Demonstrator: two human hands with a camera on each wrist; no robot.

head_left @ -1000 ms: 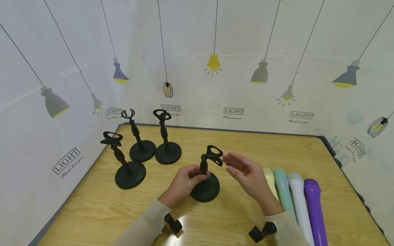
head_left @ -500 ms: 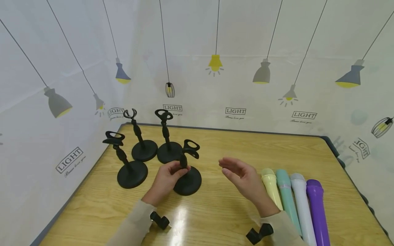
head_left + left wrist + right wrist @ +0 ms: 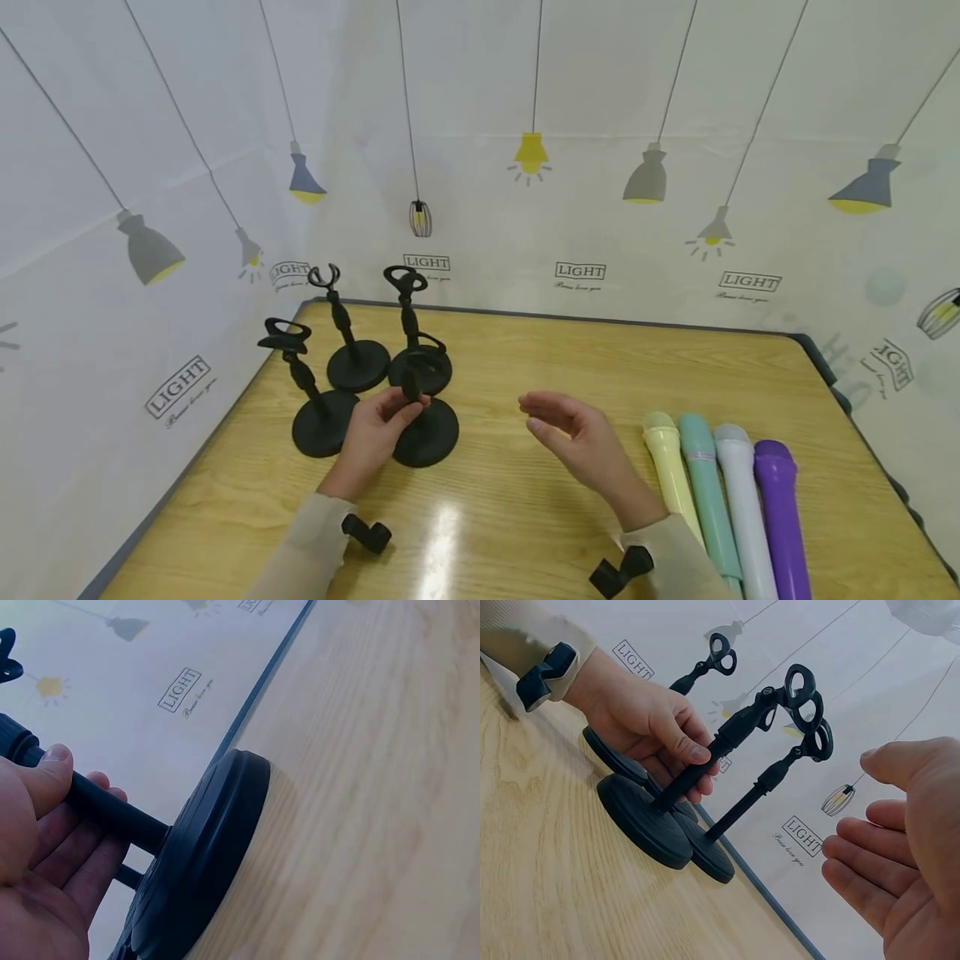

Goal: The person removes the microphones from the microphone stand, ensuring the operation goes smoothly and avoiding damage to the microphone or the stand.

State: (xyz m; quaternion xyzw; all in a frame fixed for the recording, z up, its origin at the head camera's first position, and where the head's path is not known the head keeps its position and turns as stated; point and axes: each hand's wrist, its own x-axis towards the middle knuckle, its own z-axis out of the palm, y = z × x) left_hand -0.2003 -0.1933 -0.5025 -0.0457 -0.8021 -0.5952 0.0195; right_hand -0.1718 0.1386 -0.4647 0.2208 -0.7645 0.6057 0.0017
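My left hand [image 3: 375,429] grips the pole of a black microphone stand [image 3: 427,433], thumb on one side and fingers around the other. In the left wrist view the round base [image 3: 217,855] of that stand is close over the wooden table. Its clip top overlaps another stand behind it in the head view. My right hand [image 3: 577,437] hovers to the right, fingers extended and holding nothing; the right wrist view shows its open palm [image 3: 930,900]. Three more black microphone stands stand close by: one at the left [image 3: 322,422], one at the back [image 3: 357,365], one behind the gripped stand [image 3: 408,321].
On the right side of the wooden table [image 3: 540,517] several microphones lie side by side: yellow [image 3: 671,467], mint green [image 3: 710,492], white [image 3: 744,500] and purple [image 3: 782,508]. A white wall sheet [image 3: 480,192] printed with lamps rises behind the table's dark back edge.
My left hand has carried the gripped stand leftward, toward the other three stands. My right hand has shifted slightly left, still holding nothing. The microphones lie as before.
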